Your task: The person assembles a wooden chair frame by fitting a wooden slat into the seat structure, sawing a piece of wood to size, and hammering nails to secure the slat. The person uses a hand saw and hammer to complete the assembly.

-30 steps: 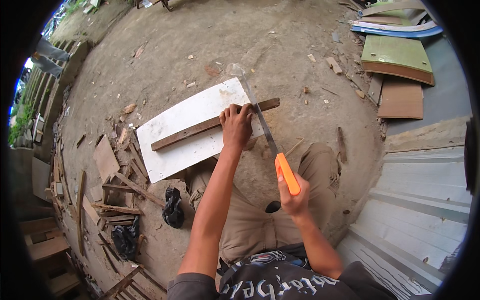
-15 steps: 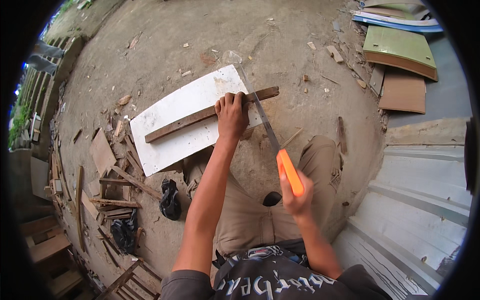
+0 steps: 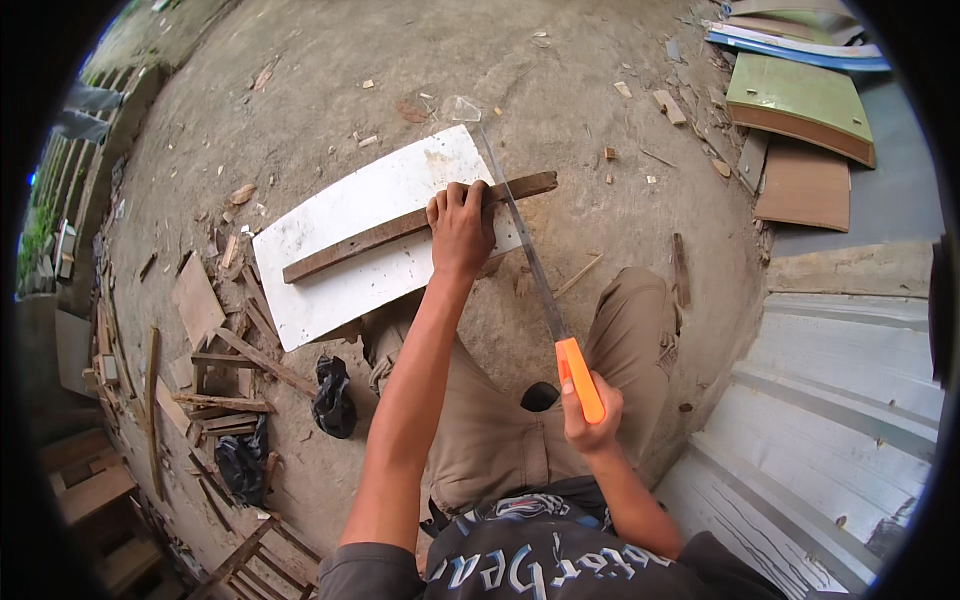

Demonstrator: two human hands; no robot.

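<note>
A dark brown wooden strip lies slantwise across a white board, its right end jutting past the board's edge. My left hand is closed over the strip near that end, fingers curled round its far side. In my right hand is a handsaw, gripped by its orange handle. The saw's long blade crosses the strip just right of my left hand and beside the board's right edge. What holds the board up is mostly hidden beneath it.
Wood offcuts and two black plastic bags lie on the ground at the left. Corrugated metal sheeting covers the right side, below stacked panels. Small scraps are scattered over the dirt ground.
My right hand has drawn the saw back toward my body, so its handle sits lower. My left hand stays on the strip.
</note>
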